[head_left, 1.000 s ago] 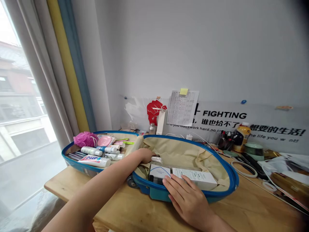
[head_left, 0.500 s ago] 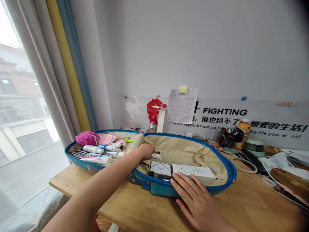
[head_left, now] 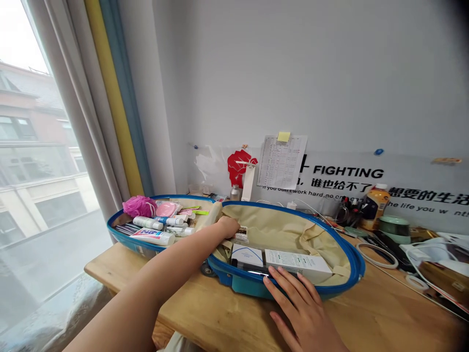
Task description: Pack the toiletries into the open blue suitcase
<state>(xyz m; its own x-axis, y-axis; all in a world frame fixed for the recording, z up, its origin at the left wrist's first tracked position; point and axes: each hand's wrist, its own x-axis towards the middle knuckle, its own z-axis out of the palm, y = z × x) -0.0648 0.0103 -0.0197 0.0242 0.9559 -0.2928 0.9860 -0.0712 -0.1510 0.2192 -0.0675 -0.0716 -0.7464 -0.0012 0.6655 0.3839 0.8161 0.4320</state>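
Observation:
A small blue suitcase (head_left: 361, 266) lies open on the wooden desk, its two halves side by side. Inside its right half, near the hinge, my left hand (head_left: 229, 226) is closed on a small clear plastic packet (head_left: 242, 233) with dark print; its fingertips are partly hidden. My right hand (head_left: 298, 300) has its fingers spread over the near rim of that half. Along this rim lie a white box (head_left: 246, 254) with blue lines, a longer white box (head_left: 296, 263) and a dark glossy item (head_left: 249, 268).
The left half holds a pink bath puff (head_left: 139, 206), a toothpaste tube (head_left: 153, 236), small bottles (head_left: 147, 223) and other toiletries. Cables (head_left: 377, 256), an orange bottle (head_left: 374, 208) and a green jar (head_left: 394, 229) crowd the desk's right side. A window and curtains (head_left: 98, 146) are at left.
The view has shifted slightly, so everything sits a little further right. My left hand stays by the hinge with the packet; my right hand has slid slightly along the near rim.

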